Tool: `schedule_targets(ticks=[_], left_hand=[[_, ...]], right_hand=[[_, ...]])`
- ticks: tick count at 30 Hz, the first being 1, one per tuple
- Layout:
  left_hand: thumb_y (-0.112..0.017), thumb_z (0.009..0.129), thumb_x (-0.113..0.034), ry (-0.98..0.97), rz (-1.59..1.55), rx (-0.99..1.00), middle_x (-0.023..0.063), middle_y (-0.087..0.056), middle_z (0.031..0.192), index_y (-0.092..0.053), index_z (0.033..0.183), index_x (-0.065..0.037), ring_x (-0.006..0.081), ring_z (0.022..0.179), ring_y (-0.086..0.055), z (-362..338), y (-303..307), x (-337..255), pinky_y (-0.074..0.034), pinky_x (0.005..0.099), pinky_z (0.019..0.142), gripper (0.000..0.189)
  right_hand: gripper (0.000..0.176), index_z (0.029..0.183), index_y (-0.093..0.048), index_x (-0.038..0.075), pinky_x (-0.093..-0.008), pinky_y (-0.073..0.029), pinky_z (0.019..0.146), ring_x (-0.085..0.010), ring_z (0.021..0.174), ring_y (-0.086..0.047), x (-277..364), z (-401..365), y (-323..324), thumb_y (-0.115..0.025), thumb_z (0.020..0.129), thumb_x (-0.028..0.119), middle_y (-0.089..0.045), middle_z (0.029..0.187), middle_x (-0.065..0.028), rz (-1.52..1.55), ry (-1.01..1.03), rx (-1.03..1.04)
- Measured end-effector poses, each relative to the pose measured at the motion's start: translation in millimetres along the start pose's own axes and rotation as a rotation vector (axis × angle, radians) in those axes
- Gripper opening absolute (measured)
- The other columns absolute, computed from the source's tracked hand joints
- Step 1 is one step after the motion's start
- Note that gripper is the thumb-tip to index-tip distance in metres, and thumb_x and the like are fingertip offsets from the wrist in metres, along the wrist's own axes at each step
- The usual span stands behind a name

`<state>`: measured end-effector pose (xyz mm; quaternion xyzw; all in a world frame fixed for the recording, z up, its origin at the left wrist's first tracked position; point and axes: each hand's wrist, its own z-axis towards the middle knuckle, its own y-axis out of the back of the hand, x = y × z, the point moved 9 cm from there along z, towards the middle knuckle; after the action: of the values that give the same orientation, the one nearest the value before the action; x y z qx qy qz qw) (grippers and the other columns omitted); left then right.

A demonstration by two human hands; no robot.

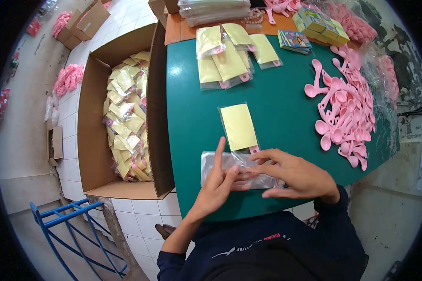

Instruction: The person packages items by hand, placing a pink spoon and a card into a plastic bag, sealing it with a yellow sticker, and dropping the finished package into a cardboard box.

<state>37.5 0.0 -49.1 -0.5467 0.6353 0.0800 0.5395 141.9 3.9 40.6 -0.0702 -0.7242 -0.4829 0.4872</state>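
My left hand (220,180) is above a stack of clear plastic bags (207,165) at the table's near edge, index finger pointing up and the other fingers apart. From the right, my right hand (297,174) reaches over the same stack with its fingers stretched and thumb apart. The two hands' fingertips are close together; whether they touch the plastic there is hard to tell. Just beyond them lies a clear packet with a pale yellow card (239,126), a pink handle end (254,149) showing at its lower corner.
Several finished-looking packets (229,58) lie farther back on the green table (286,126). Pink measuring spoons (344,110) are heaped at right, near small printed booklets (294,40). A large cardboard box (93,154) full of packets stands left, with a blue metal frame (68,216) below.
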Motion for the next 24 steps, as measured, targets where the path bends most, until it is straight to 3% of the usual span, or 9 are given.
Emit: schedule_targets(ticks=[2, 5, 8, 11, 17, 24], left_hand=[[-0.04, 0.097, -0.006, -0.074, 0.181, -0.054, 0.0218, -0.06, 0.11, 0.008, 0.145, -0.013, 0.0254, 0.102, -0.062, -8, 3, 0, -0.054, 0.0338, 0.081, 0.068], [-0.041, 0.096, -0.004, -0.141, 0.346, -0.093, 0.021, -0.062, 0.106, 0.003, 0.146, -0.012, 0.0221, 0.098, -0.063, -16, 1, -5, -0.053, 0.0314, 0.079, 0.067], [-0.04, 0.096, -0.003, -0.081, 0.37, -0.094, 0.0197, -0.063, 0.105, 0.001, 0.147, -0.011, 0.019, 0.094, -0.064, -19, 8, 1, -0.052, 0.0291, 0.078, 0.066], [-0.039, 0.096, -0.003, -0.162, 0.272, -0.127, 0.019, -0.064, 0.103, 0.002, 0.147, -0.01, 0.018, 0.091, -0.064, -22, 9, -4, -0.05, 0.0285, 0.079, 0.066], [-0.037, 0.096, -0.004, -0.186, 0.139, -0.158, 0.0223, -0.06, 0.105, 0.015, 0.144, -0.007, 0.0203, 0.096, -0.062, -25, 8, -3, -0.047, 0.03, 0.085, 0.071], [-0.037, 0.096, -0.003, -0.227, 0.274, -0.185, 0.0207, -0.061, 0.104, 0.019, 0.142, -0.006, 0.0209, 0.094, -0.062, -25, 0, -9, -0.047, 0.031, 0.085, 0.073]], right_hand=[[0.037, 0.107, -0.053, 0.002, -0.0404, -0.043, 0.085, -0.0339, 0.103, -0.05, -2, -1, -3, -0.068, 0.076, 0.014, -0.049, 0.112, -0.0174, -0.117, -0.107, -0.061], [0.028, 0.097, -0.052, 0.002, -0.0415, -0.043, 0.081, -0.0326, 0.096, -0.051, -9, 6, -17, -0.067, 0.075, 0.011, -0.049, 0.103, -0.0158, -0.095, -0.068, -0.159], [0.025, 0.094, -0.051, 0.002, -0.0412, -0.042, 0.078, -0.0314, 0.093, -0.051, -3, 13, -31, -0.067, 0.076, 0.011, -0.048, 0.098, -0.0143, -0.127, -0.013, -0.083], [0.026, 0.091, -0.053, 0.006, -0.0383, -0.041, 0.077, -0.0296, 0.089, -0.051, -1, 15, -33, -0.071, 0.073, 0.01, -0.047, 0.096, -0.0114, -0.139, -0.02, -0.114], [0.024, 0.088, -0.051, 0.001, -0.0394, -0.04, 0.074, -0.032, 0.091, -0.05, 5, 17, -38, -0.067, 0.075, 0.013, -0.048, 0.091, -0.0144, -0.191, 0.023, -0.106], [0.024, 0.091, -0.054, 0.002, -0.0383, -0.038, 0.073, -0.0289, 0.085, -0.049, 6, 14, -39, -0.067, 0.074, 0.012, -0.048, 0.089, -0.0119, -0.221, -0.009, -0.082]])
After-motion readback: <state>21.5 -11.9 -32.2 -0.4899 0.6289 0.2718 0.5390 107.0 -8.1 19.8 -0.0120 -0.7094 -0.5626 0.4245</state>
